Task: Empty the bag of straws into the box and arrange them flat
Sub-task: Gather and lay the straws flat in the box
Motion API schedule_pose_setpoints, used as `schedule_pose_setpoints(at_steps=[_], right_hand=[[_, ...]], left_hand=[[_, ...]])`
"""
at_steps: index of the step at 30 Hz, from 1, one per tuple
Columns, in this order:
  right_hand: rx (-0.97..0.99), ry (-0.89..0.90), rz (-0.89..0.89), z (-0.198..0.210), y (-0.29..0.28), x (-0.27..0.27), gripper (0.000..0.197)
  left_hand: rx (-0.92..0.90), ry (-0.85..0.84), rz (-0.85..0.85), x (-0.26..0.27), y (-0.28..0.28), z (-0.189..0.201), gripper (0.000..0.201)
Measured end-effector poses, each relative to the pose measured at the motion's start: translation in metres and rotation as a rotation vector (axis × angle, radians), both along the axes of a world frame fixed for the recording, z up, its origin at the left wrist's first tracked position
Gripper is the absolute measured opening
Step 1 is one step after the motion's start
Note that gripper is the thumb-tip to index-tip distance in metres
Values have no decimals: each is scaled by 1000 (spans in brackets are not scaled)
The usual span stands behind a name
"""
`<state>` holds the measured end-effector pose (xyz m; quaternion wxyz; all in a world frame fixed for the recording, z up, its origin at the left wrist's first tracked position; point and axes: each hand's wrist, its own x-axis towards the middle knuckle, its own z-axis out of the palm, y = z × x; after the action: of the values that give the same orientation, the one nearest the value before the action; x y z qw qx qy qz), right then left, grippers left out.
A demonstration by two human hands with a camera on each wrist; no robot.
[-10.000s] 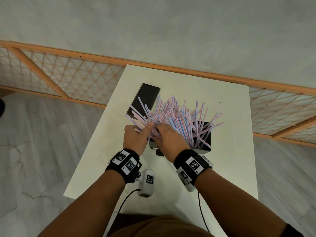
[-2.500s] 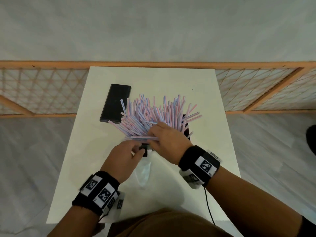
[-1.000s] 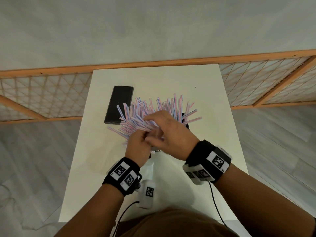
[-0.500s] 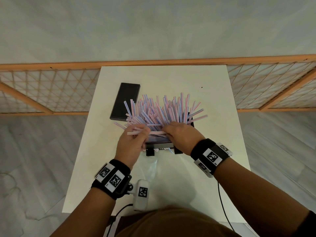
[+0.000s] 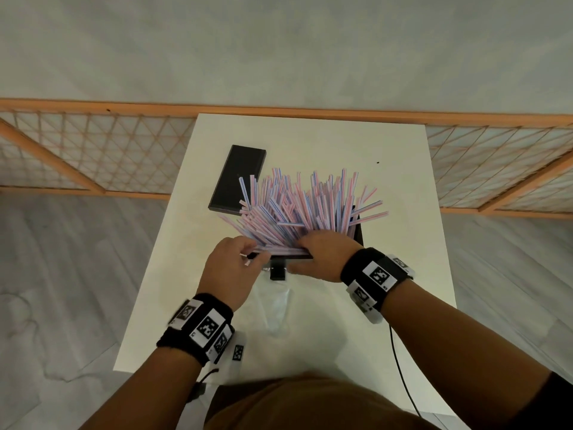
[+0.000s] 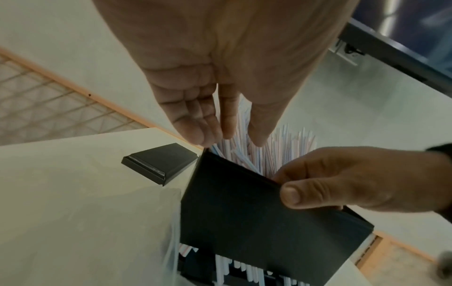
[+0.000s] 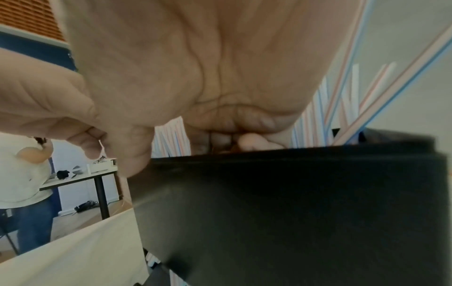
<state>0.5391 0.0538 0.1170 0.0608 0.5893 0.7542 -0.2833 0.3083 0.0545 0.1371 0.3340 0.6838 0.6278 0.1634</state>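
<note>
Both hands have dropped a little toward the near edge of the box since half a second ago, and the left one has drifted slightly out to the left.

From the head camera, the straws (image 5: 305, 212) fan up and outward out of the black box (image 5: 356, 226), which stands mid-tabletop (image 5: 403, 193); most lean away toward the far side, a few stick out to the right. The left hand (image 5: 231, 270) sits at the near-left corner of the box with one straw across its fingertips (whether it is really pinched I cannot tell from here). The right hand (image 5: 322, 256) lies over the near rim, fingers in among the straws, thumb down the near outside wall. A black lid (image 5: 237, 178) lies flat on the far left, just beside the straws. The clear bag (image 5: 274, 305) lies limp on the tabletop near the person, between the two wrists.

From the left wrist camera, the left hand (image 6: 220, 87) hangs above the box (image 6: 257, 222) with fingers (image 6: 195, 125) fairly straight and loose, their tips at the straw (image 6: 288, 141) ends; its grip looks open. The right hand (image 6: 354, 178) holds the box rim, thumb outside. The lid (image 6: 160, 162) lies to the left.

From the right wrist camera, the right hand (image 7: 183, 67) curls over the box (image 7: 293, 212) edge, fingers inside against the straws (image 7: 342, 96), thumb on the outer wall, so its grip is closed on the box rim. Behind, another person stands by a table (image 7: 80, 177).
</note>
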Motion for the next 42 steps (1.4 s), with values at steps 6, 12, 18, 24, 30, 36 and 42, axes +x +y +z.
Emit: schedule_pose_setpoints(at_steps=[6, 12, 18, 24, 30, 36, 42], right_hand=[[-221, -107, 53, -9, 18, -5, 54], [-202, -225, 110, -12, 28, -10, 40], [21, -198, 119, 0, 21, -4, 33], [36, -95, 26, 13, 15, 3, 40], [87, 54, -75, 15, 6, 15, 41], [82, 63, -10, -5, -5, 15, 43], [-49, -1, 47, -7, -3, 0, 47]], left_hand=[[54, 72, -95, 2, -1, -9, 29], [122, 111, -70, -2, -1, -13, 27], [145, 156, -122, -5, -3, -19, 26], [53, 92, -214, 8, -5, -25, 25], [106, 21, -94, 4, -4, -14, 38], [51, 97, -41, -10, -6, -19, 33], [107, 153, -97, 1, -4, -25, 23]])
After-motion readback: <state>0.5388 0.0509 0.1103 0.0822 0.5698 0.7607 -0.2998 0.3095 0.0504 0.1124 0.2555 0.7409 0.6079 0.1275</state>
